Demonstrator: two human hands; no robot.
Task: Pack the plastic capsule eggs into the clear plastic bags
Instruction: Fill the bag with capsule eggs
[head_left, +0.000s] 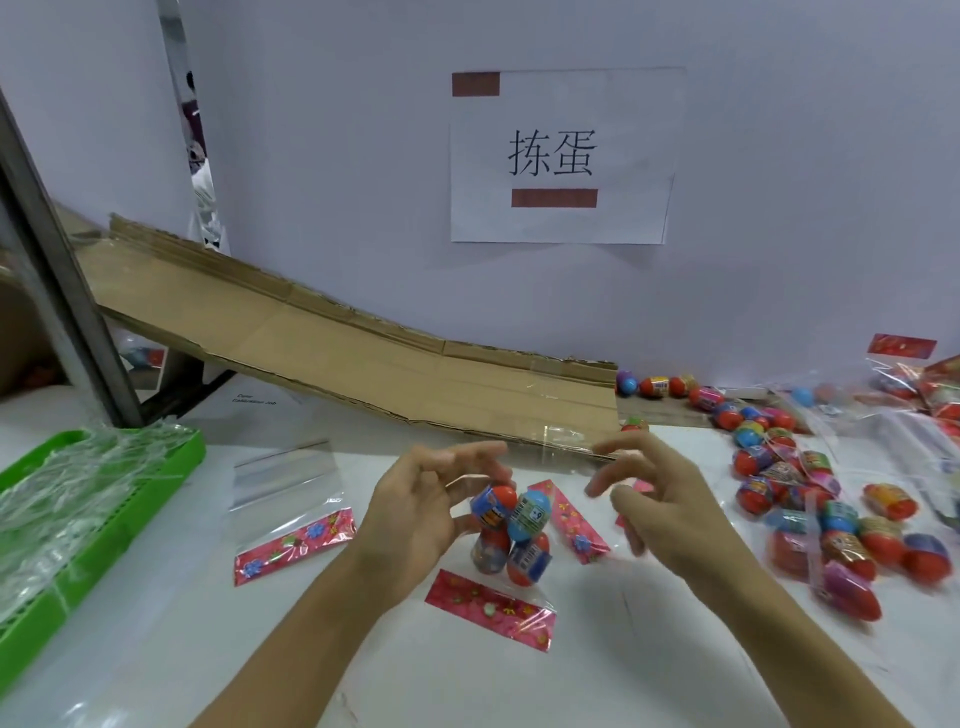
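Head view: my two bare forearms reach in from the bottom edge over a white table (519, 675). Nearest me lies a pink floral header (491, 605), the end of the clear bag (511, 540) I am filling. Four capsule eggs (511, 535), red and blue, sit bunched inside that bag, which lies on the table between my hands. My left hand (415, 514) curls its fingers at the bag's left side, seemingly pinching the film above the eggs. My right hand (654, 499) hovers just right of the bag with fingers bent and blurred; I cannot tell whether it grips anything. A second pink header (571, 519) lies just right of the eggs. Left of my hands rests an empty bag (291, 499), flat on the table, its floral strip toward me. Farther left, a green tray (119, 499) holds a heap of clear film. To the right, loose eggs (810, 499) and filled bags (930, 395) crowd the tabletop. Beyond my hands, a cardboard ramp (363, 364) slopes down from the left, more eggs lined up at its lower end. Behind it, on the pale wall, hangs a paper sign (563, 156) with two printed characters.
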